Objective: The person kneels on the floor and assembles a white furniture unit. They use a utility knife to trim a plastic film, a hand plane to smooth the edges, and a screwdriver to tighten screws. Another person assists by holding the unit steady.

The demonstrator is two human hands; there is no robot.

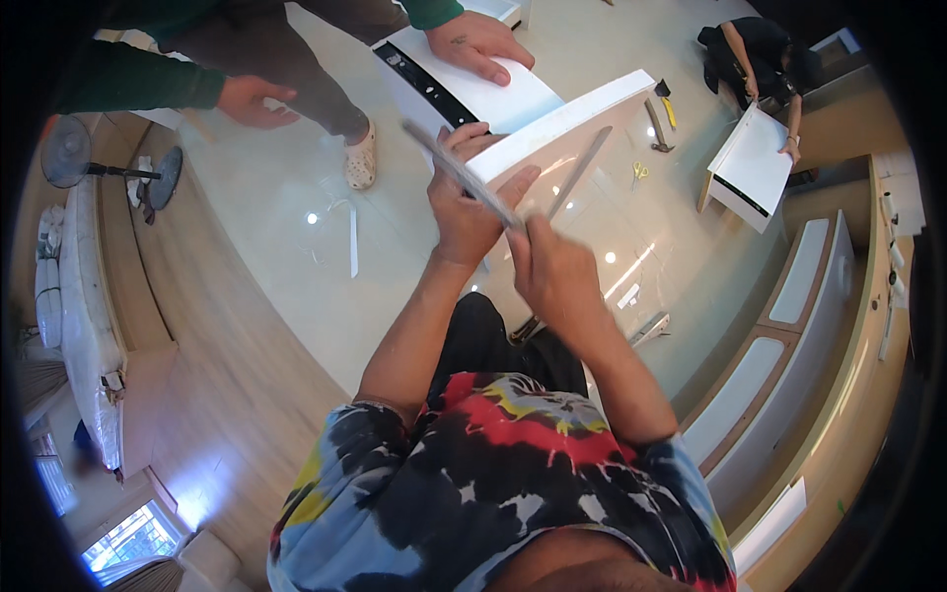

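A white drawer box (513, 84) with a glossy front panel (582, 104) is in front of me, its panel edge facing up. My left hand (464, 212) grips the panel's near-left corner, fingers wrapped round it. In my right hand (557, 276) is a long flat grey file (459, 173), slightly blurred, slanting across the corner above my left hand. A grey streak shows on the panel's glossy face; whether it is a reflection, I cannot tell. A co-worker's hand (480, 47) rests flat on the drawer's side, while their other hand (256, 102) hangs free at the left.
On the tiled floor to the right lie a hammer (659, 128), a yellow-handled tool (667, 104), yellow scissors (640, 175) and a utility knife (651, 328). A white strip (353, 240) lies left. Another person (755, 59) handles a second drawer (755, 163). Cabinet parts (769, 365) stand at right.
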